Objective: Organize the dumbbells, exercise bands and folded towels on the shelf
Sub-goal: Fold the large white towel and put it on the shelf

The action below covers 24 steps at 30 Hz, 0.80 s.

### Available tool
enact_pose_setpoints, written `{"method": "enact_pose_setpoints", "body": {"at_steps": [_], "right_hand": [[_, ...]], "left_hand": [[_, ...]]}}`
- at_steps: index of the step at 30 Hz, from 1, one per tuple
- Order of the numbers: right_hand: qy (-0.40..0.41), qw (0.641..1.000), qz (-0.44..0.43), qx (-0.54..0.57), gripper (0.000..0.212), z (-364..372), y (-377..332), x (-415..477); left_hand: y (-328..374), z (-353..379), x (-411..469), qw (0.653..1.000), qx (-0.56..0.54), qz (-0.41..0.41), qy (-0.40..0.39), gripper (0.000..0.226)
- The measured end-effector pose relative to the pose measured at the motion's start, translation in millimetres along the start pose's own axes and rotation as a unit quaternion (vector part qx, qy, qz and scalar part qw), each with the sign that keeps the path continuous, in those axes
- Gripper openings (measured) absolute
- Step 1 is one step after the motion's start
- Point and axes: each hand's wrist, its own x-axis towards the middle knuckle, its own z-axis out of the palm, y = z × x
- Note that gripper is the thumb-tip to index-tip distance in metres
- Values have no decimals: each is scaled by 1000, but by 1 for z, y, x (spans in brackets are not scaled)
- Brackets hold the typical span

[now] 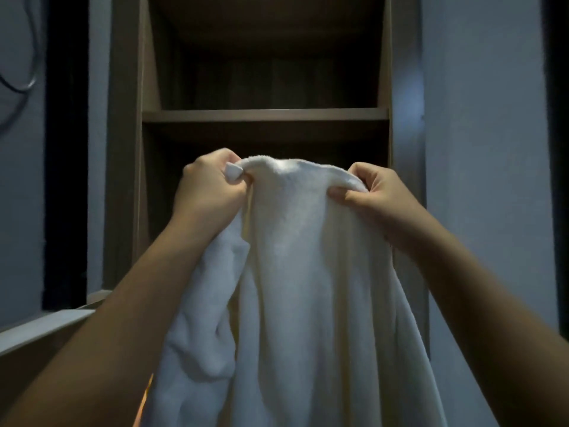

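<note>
A large white towel [295, 272] hangs unfolded in front of me, held up by its top edge. My left hand [209, 186] grips the towel's left corner in a fist. My right hand [378, 189] pinches the top edge on the right between thumb and fingers. The towel drapes down between my forearms and out of the bottom of the view. Behind it stands a tall brown wooden shelf unit [264, 114]; its visible compartments look dark and bare. No dumbbells or exercise bands are in view.
Pale walls flank the shelf unit on both sides. A dark cable [27, 72] hangs on the left wall. A light ledge or surface edge [46, 328] runs at the lower left. The room is dim.
</note>
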Motion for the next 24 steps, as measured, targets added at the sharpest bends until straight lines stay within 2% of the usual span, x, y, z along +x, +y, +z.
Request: {"method": "enact_pose_setpoints", "body": {"at_steps": [3,6,8,11,15,19,24], "right_hand": [[-44,998,36,23,19,11,5,-27],[-84,990,94,65,17,30,22,-67],[-101,983,133,82,16,45,38,-96],[-110,970,195,99,16,68,65,-140],[-134,938,295,119,20,98,101,-192],[-163,902,374,141,14,121,126,-227],[-183,881,419,121,21,130,155,-254]], "left_hand": [[-8,8,-30,997,-14,-32,-64,4],[-24,25,-75,985,-53,-81,-146,14],[-38,39,-112,964,-84,-115,-226,16],[-58,54,-166,923,-133,-150,-328,4],[-73,60,-215,884,-235,-216,-342,33],[-79,76,-264,872,-181,-216,-399,26],[-103,92,-308,853,-163,-274,-413,21]]}}
